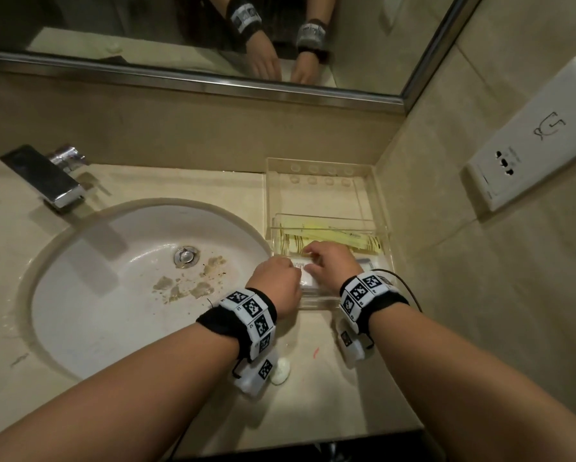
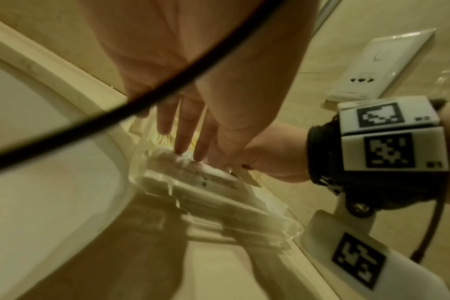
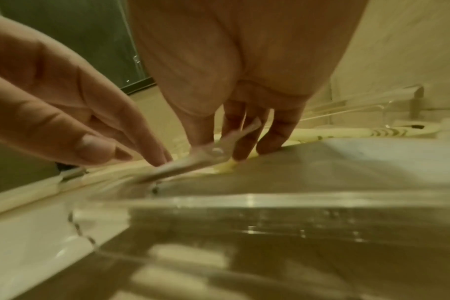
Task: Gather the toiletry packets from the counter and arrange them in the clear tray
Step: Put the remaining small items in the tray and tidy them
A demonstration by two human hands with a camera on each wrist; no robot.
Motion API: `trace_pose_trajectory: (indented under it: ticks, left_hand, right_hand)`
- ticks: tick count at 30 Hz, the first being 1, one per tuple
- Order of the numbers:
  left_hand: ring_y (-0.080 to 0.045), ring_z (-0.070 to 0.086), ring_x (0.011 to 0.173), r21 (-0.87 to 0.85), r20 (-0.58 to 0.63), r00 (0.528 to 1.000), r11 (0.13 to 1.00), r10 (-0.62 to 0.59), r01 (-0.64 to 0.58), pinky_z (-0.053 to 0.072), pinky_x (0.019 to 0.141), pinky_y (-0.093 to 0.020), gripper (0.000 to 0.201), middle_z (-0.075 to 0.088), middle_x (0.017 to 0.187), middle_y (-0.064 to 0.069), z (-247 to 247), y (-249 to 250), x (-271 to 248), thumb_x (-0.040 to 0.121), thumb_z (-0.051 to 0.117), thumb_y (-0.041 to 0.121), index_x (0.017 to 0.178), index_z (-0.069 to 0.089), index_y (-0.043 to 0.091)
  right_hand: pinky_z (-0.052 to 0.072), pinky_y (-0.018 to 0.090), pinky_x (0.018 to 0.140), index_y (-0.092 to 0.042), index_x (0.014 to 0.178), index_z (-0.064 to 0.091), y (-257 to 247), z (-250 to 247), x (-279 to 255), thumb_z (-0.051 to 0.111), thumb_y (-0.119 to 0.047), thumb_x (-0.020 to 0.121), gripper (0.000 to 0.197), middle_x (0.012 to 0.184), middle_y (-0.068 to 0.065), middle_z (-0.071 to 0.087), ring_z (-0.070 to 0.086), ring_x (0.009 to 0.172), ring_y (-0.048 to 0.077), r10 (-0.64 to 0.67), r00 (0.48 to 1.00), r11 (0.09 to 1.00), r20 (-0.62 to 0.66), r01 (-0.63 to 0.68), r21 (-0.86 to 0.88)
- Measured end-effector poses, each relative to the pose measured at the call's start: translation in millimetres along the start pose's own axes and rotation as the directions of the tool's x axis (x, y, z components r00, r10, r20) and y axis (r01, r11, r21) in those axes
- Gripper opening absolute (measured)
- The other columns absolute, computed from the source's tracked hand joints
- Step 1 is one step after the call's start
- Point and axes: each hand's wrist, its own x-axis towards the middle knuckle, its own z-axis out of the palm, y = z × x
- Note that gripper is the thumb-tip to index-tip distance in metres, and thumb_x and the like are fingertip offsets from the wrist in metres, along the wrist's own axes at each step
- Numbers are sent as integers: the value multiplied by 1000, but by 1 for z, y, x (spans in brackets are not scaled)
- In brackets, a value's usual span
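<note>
The clear tray (image 1: pixel 273 181) stands on the counter to the right of the sink. Yellow packets (image 1: pixel 333 236) lie across its middle, and white packets (image 1: pixel 305 278) lie flat in the front part. Both hands are inside the tray's front part. My left hand (image 1: pixel 276 278) has straight fingers, whose tips (image 2: pixel 183 150) press on a white packet (image 2: pixel 211 176). My right hand (image 1: pixel 333 258) pinches a small pale packet (image 3: pixel 211 154) between thumb and fingers (image 3: pixel 244 132), tilted above the others. The left hand's fingertip (image 3: pixel 159 160) touches that packet's lower end.
The white sink basin (image 1: pixel 130 278) with brown stains lies to the left, with a chrome faucet (image 1: pixel 46 178) behind it. A wall socket (image 1: pixel 530 155) is on the right wall. A small white lump (image 1: pixel 280 373) sits on the front counter. A mirror runs along the back.
</note>
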Motion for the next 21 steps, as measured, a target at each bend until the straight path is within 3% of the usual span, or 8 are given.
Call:
trace_pose_trajectory:
  ticks: [2,5,8,11,14,17,21]
  left_hand:
    - [-24,54,98,81,28,1000,997,11,-13,40,94,-39,26,61,103,-5,4,0,0,94,43,27,97,66,15]
    - [-24,53,103,115,34,999,993,8,-12,34,102,-42,28,59,108,-3,10,-1,2,95,41,29,102,66,18]
    - [-25,44,124,125,70,997,992,-18,9,16,116,-49,25,52,125,-5,14,0,2,92,47,24,112,61,19]
    - [-24,27,141,133,93,995,991,-36,24,6,118,-51,38,38,147,-7,13,0,4,89,54,18,127,52,18]
    - [-24,36,134,136,49,998,991,-28,21,17,115,-47,35,47,139,-5,13,-2,10,87,56,16,121,57,21]
    - [-23,47,119,85,-32,999,996,-21,23,29,105,-40,29,56,125,-2,7,-1,13,88,56,15,116,61,21]
    - [-24,46,111,79,-124,992,997,-10,20,33,94,-37,28,55,117,-2,0,-3,16,90,53,14,115,62,22]
  right_hand:
    - [47,35,93,-19,116,60,2,2,0,68,-24,84,34,112,0,62,56,103,19,-45,998,990,-34,39,-139]
    - [45,36,94,-15,106,63,7,1,-7,63,-24,86,22,109,1,61,51,102,19,-111,983,977,-149,81,-199]
    - [46,37,90,-14,96,67,12,3,-19,61,-26,87,16,101,1,63,52,97,18,-180,982,962,-46,166,-217]
    - [45,35,91,-22,96,67,17,7,-24,62,-38,84,20,102,-6,62,51,97,13,-196,980,953,39,200,-225]
    - [43,35,94,-22,100,66,19,7,-20,63,-39,85,23,106,-6,62,52,101,14,-204,977,946,61,213,-243]
    - [45,34,90,-16,99,68,17,5,-15,63,-34,88,22,102,-1,64,53,97,17,-230,973,942,19,228,-246]
    - [47,38,84,-14,93,68,15,7,-12,60,-30,90,18,92,1,66,56,90,21,-244,970,935,-20,229,-269]
